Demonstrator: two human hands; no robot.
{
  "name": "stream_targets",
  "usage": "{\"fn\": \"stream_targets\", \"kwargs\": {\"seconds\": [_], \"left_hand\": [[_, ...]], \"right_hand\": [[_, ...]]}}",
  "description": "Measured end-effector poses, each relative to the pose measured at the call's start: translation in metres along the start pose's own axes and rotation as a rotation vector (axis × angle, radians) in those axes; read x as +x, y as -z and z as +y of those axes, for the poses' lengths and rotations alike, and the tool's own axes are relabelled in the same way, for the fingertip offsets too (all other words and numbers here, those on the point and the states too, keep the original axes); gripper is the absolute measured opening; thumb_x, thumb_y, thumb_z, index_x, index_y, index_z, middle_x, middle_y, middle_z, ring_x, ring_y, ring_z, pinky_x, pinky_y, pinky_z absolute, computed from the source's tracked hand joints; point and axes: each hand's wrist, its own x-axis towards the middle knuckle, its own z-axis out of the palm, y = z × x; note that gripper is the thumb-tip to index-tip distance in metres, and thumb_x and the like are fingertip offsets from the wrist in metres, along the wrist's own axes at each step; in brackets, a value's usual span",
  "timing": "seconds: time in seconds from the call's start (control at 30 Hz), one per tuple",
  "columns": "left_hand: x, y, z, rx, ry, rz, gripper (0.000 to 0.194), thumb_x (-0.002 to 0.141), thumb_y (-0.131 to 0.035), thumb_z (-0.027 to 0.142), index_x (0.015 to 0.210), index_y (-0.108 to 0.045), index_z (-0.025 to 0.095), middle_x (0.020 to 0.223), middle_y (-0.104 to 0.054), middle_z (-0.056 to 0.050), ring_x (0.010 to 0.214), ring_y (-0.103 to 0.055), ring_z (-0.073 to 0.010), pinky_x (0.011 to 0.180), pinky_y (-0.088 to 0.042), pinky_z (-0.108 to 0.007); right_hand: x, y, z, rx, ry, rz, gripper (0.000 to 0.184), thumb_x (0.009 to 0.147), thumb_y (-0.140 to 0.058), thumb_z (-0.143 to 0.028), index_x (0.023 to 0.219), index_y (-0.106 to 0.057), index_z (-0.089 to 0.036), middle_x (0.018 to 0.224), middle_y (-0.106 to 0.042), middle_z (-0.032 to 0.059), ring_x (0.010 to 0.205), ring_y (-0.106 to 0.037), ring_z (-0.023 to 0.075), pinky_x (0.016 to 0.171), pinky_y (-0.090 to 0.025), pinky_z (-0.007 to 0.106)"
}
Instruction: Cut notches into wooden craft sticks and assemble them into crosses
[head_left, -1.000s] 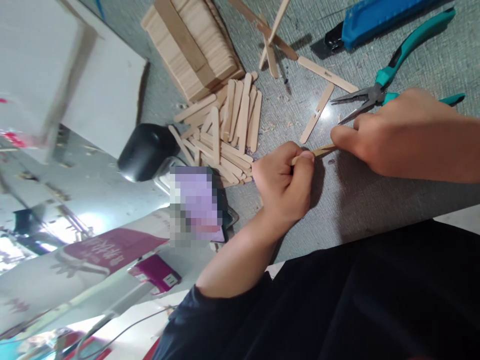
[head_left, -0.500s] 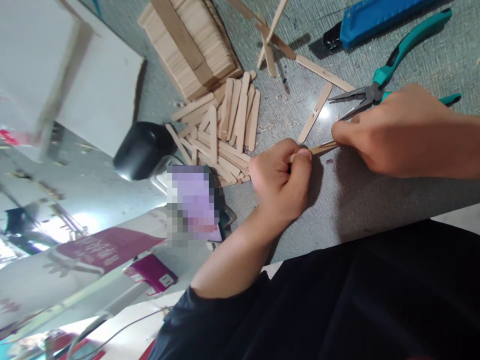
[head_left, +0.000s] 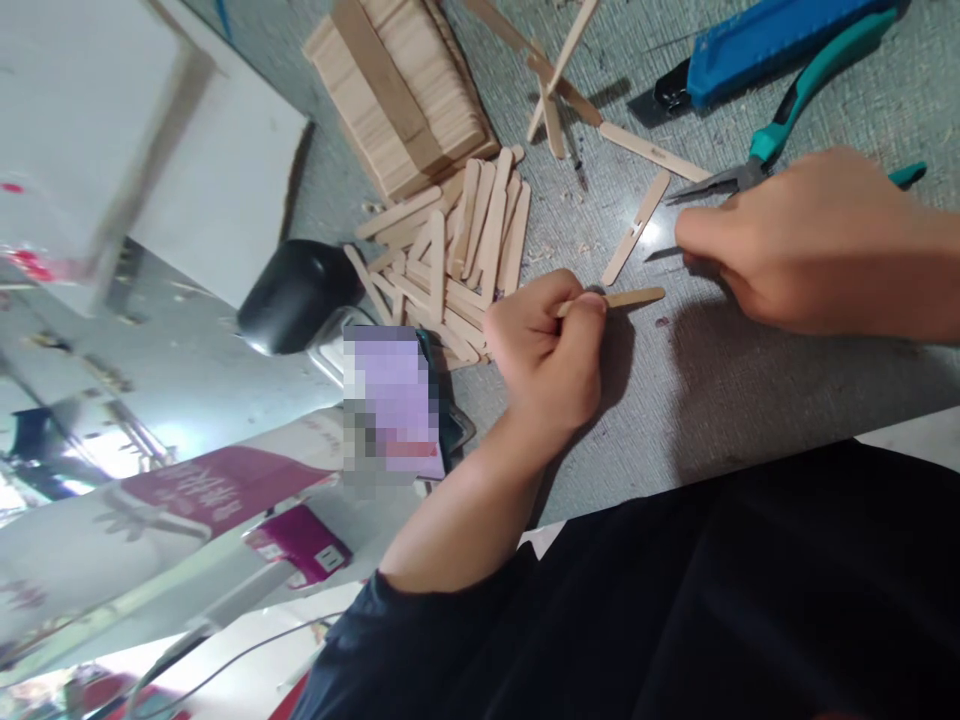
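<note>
My left hand [head_left: 551, 345] is closed around a wooden craft stick [head_left: 636, 298], pinching it under the thumb so that one end sticks out to the right. Closed too, my right hand [head_left: 795, 245] grips a craft knife, of which only the thin pointed blade [head_left: 663, 255] shows below the fingers; its handle is hidden. The blade is apart from the held stick, above its free end. Just beyond the right hand lie needle-nose pliers [head_left: 772, 140] with teal handles, partly covered by that hand. A notched craft stick [head_left: 636, 228] lies flat between the hands.
A pile of loose craft sticks [head_left: 442, 240] spreads left of my left hand, near a banded bundle [head_left: 405, 90]. Crossed sticks [head_left: 551, 90] stand farther back. A blue utility knife [head_left: 757, 50] lies at the upper right. A phone [head_left: 394, 400] and black rounded object [head_left: 296, 295] are at left.
The blade has come off the stick as my right hand moved up and away from my left. The left hand keeps its grip, and more of the stick's free end shows.
</note>
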Motion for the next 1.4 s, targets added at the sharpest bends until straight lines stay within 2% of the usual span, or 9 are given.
{"fn": "stream_targets", "kwargs": {"seconds": [0.13,0.23,0.47,0.57,0.77,1.03,1.17,1.27,1.4], "left_hand": [[0.0,0.0,-0.003,0.007,-0.005,-0.003,0.039,0.095,-0.065,0.014,0.064,-0.043,0.023,0.056,-0.038,0.005,0.052,-0.03,-0.0104,0.051,-0.023,-0.034],[-0.001,-0.001,-0.003,0.012,-0.049,0.014,0.038,0.095,-0.066,0.014,0.066,-0.044,0.023,0.057,-0.037,0.006,0.052,-0.028,-0.0102,0.051,-0.022,-0.034],[-0.004,-0.003,-0.001,0.014,-0.049,-0.021,0.039,0.1,-0.067,0.016,0.068,-0.045,0.024,0.058,-0.04,0.005,0.053,-0.034,-0.0113,0.053,-0.023,-0.034],[-0.004,-0.004,0.001,0.034,-0.065,-0.018,0.04,0.101,-0.068,0.018,0.069,-0.045,0.024,0.058,-0.04,0.005,0.053,-0.033,-0.0115,0.053,-0.023,-0.034],[-0.004,-0.004,0.005,0.11,-0.016,-0.047,0.046,0.106,-0.066,0.034,0.067,-0.044,0.025,0.055,-0.04,0.004,0.052,-0.032,-0.0121,0.052,-0.025,-0.034],[-0.005,-0.002,0.006,0.067,-0.014,-0.051,0.045,0.106,-0.07,0.03,0.068,-0.047,0.025,0.056,-0.04,0.005,0.05,-0.035,-0.0121,0.053,-0.027,-0.035],[-0.007,-0.002,0.005,0.052,-0.048,-0.035,0.042,0.106,-0.07,0.024,0.07,-0.048,0.025,0.057,-0.041,0.006,0.051,-0.034,-0.0111,0.052,-0.026,-0.034],[-0.007,-0.002,0.005,0.079,-0.04,-0.037,0.042,0.106,-0.069,0.026,0.069,-0.048,0.024,0.056,-0.042,0.005,0.051,-0.034,-0.0109,0.052,-0.026,-0.033],[-0.008,-0.002,0.005,0.088,-0.043,-0.04,0.041,0.105,-0.067,0.026,0.069,-0.048,0.024,0.056,-0.041,0.005,0.051,-0.035,-0.0106,0.052,-0.026,-0.032]], "right_hand": [[0.001,-0.003,0.001,0.004,0.035,0.06,0.036,0.112,-0.045,-0.028,0.136,-0.071,-0.025,0.086,-0.073,0.0031,0.064,-0.051,0.0254,0.066,-0.026,0.038],[-0.002,-0.007,-0.004,0.013,0.081,0.113,0.037,0.11,-0.044,-0.025,0.135,-0.072,-0.027,0.085,-0.072,0.0018,0.063,-0.049,0.0243,0.066,-0.025,0.038],[-0.008,-0.01,-0.013,-0.058,0.167,0.08,0.049,0.108,-0.038,-0.019,0.142,-0.074,-0.024,0.077,-0.065,0.0015,0.062,-0.049,0.0221,0.065,-0.031,0.037],[-0.008,-0.01,-0.013,-0.047,0.195,0.134,0.053,0.107,-0.035,-0.014,0.14,-0.075,-0.022,0.074,-0.061,0.001,0.06,-0.043,0.0198,0.063,-0.029,0.035],[-0.006,-0.006,-0.013,-0.081,0.206,0.177,0.047,0.101,-0.036,-0.009,0.127,-0.074,-0.023,0.069,-0.045,-0.0034,0.054,-0.027,0.0173,0.055,-0.021,0.033],[-0.007,-0.003,-0.013,-0.102,0.22,0.126,0.047,0.101,-0.036,-0.007,0.127,-0.073,-0.022,0.07,-0.052,-0.0027,0.052,-0.03,0.017,0.055,-0.023,0.034],[-0.007,-0.006,-0.013,-0.108,0.237,0.165,0.046,0.099,-0.036,-0.006,0.123,-0.072,-0.021,0.07,-0.05,-0.0025,0.053,-0.03,0.0177,0.054,-0.022,0.035],[-0.007,-0.009,-0.012,-0.03,0.22,0.213,0.041,0.1,-0.04,-0.007,0.12,-0.072,-0.023,0.071,-0.05,-0.0029,0.054,-0.026,0.0169,0.056,-0.023,0.035],[-0.009,-0.013,-0.011,0.067,0.205,0.19,0.042,0.104,-0.04,-0.01,0.123,-0.075,-0.022,0.075,-0.056,-0.0013,0.057,-0.028,0.016,0.061,-0.03,0.035]]}}
